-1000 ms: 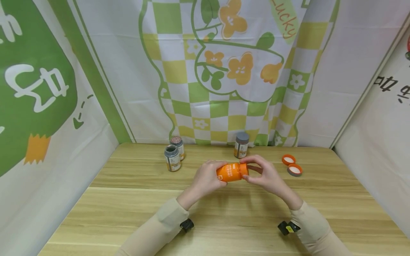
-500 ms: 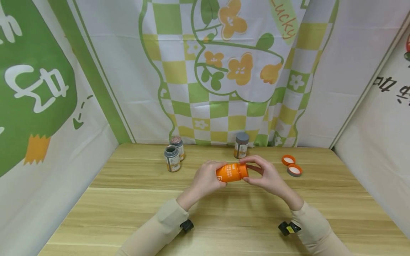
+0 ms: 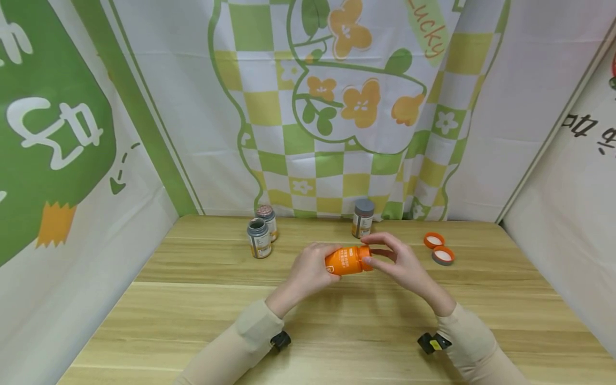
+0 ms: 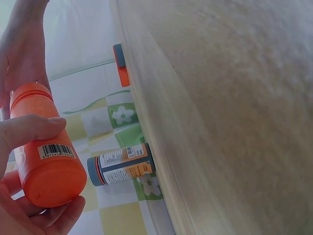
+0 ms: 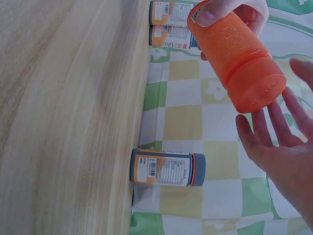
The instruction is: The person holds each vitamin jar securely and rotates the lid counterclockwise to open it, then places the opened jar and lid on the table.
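Observation:
My left hand (image 3: pixel 310 264) grips an orange bottle (image 3: pixel 344 260) round its body, holding it tilted nearly sideways above the table. The bottle's orange cap (image 5: pixel 257 85) is on and points to the right. In the left wrist view the thumb lies across the bottle beside a barcode. Around the cap end is my right hand (image 3: pixel 401 267), its fingers spread. The right wrist view shows its thumb apart from the cap and its fingers behind it; whether a fingertip touches the cap I cannot tell.
A grey lidded bottle (image 3: pixel 363 219) stands at the back of the wooden table (image 3: pixel 202 321). Two lidless grey bottles, a front one (image 3: pixel 260 245) and a rear one (image 3: pixel 272 229), stand at back left. An orange cap (image 3: pixel 434 240) and a grey-orange cap (image 3: pixel 443 255) lie upturned at right.
My right thumb has shifted over the cap's near side and its fingers have changed position slightly. The left hand and the bottle stay nearly still.

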